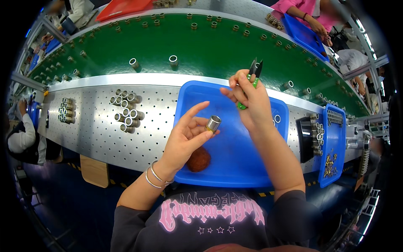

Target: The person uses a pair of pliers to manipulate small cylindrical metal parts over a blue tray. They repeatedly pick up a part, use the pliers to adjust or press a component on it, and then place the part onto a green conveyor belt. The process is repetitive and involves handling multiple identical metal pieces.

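My left hand [189,131] pinches a short shiny metal sleeve [213,123] between thumb and fingers, its round opening tipped upward. My right hand [248,97] is closed around green-handled thread snips [255,75], whose dark pointed blades stick up past the fingers, apart from the sleeve. Both hands are over a blue plastic tray [235,175]. A reddish-brown round pad [198,160] lies in the tray below my left wrist. Two metal rings [276,119] show at the tray's right side, partly behind my right forearm.
Clusters of metal sleeves [127,110] stand on the perforated metal bench [155,138]. Beyond it runs a green conveyor belt [210,46] dotted with sleeves. At right are a black bin [305,136] and a blue tray of small brass parts [331,164]. Other people work around the line.
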{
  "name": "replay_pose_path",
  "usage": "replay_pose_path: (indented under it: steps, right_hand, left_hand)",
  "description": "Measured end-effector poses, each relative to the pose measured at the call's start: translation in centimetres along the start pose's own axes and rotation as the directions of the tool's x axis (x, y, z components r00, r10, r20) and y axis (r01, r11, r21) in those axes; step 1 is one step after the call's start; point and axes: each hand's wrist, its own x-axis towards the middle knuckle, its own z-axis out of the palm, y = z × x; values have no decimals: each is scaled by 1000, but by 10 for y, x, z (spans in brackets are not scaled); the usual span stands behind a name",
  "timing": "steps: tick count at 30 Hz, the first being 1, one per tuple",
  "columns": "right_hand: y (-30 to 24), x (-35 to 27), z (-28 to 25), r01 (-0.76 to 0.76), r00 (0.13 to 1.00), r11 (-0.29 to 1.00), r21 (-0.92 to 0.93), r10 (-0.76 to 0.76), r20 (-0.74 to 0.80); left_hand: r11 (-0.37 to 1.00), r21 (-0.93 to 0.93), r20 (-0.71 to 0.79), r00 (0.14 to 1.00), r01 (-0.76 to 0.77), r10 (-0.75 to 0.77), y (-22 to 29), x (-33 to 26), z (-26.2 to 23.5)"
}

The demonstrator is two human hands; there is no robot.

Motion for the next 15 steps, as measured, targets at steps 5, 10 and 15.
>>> replay_pose_path:
  steps: [5, 10, 15]
  right_hand:
    - [-14, -9, -5, 53, 997, 999, -4, -54, -53]
    - [-23, -25, 2, 146, 988, 989, -34, -144, 56]
    - [-33, -32, 11, 195, 974, 981, -16, -192, 118]
  left_hand:
    - [1000, -18, -145, 989, 0, -3, 2, 1, -6]
    - [995, -100, -197, 980, -27, 7, 5, 1, -11]
    - [990, -137, -182, 983, -18, -7, 7, 1, -9]
